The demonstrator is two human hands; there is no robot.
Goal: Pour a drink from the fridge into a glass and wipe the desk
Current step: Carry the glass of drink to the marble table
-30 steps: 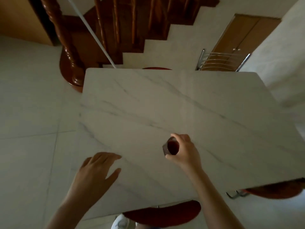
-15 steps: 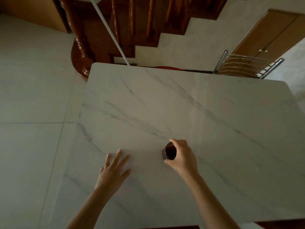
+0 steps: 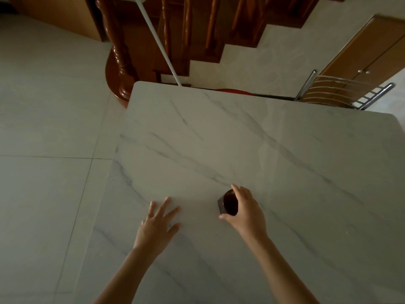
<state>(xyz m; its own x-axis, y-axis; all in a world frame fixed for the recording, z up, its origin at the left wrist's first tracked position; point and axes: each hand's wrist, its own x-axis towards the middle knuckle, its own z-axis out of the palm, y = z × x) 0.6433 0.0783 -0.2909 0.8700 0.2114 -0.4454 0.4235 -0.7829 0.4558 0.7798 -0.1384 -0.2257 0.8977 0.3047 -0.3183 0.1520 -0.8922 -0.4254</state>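
A small glass (image 3: 228,204) with a dark red drink stands on the white marble table (image 3: 252,139), near its front middle. My right hand (image 3: 245,210) wraps around the glass from the right, thumb at the front and fingers over the far rim. My left hand (image 3: 158,224) lies flat on the tabletop to the left of the glass, fingers spread, holding nothing. No bottle or cloth is in view.
A metal-backed chair (image 3: 341,93) stands at the table's far right edge, and a red seat (image 3: 232,91) shows behind the far edge. A wooden staircase with a turned post (image 3: 118,58) rises beyond. A white pole (image 3: 160,42) leans there. Tiled floor (image 3: 48,139) lies left.
My left hand moved forward onto the tabletop and spread flat. My view shifted forward over the table. The right hand stays on the glass in the same spot.
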